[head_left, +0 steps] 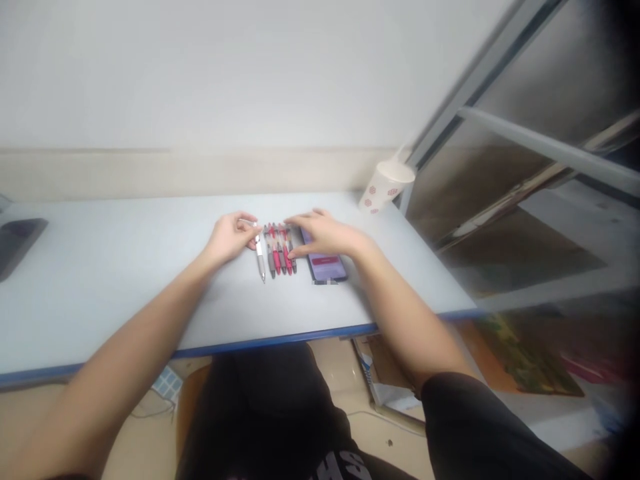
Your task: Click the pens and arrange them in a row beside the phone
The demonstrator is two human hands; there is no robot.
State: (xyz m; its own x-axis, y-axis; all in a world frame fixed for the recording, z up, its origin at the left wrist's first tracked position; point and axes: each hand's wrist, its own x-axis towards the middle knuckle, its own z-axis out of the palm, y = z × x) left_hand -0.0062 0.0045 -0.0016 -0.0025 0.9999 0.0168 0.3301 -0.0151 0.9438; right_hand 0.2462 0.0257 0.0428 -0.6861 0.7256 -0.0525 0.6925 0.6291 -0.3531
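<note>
From the head view, my only one, I see my left hand [227, 238] with thumb and fingers closed on the top end of a white pen [261, 264], which lies on the table [110, 267] at the left of a row of red and grey pens [275, 260]. My right hand [325, 235] is open, fingers and thumb spread at the row's right side, over a phone [327, 272]; at this blur I can't be sure whether its fingertips touch the pens. I'd judge the row easy to upset: round barrels could roll if either hand pushed sideways unevenly. A low right palm might drag the phone into them, and a grip only at its end could let the white pen swing askew.
</note>
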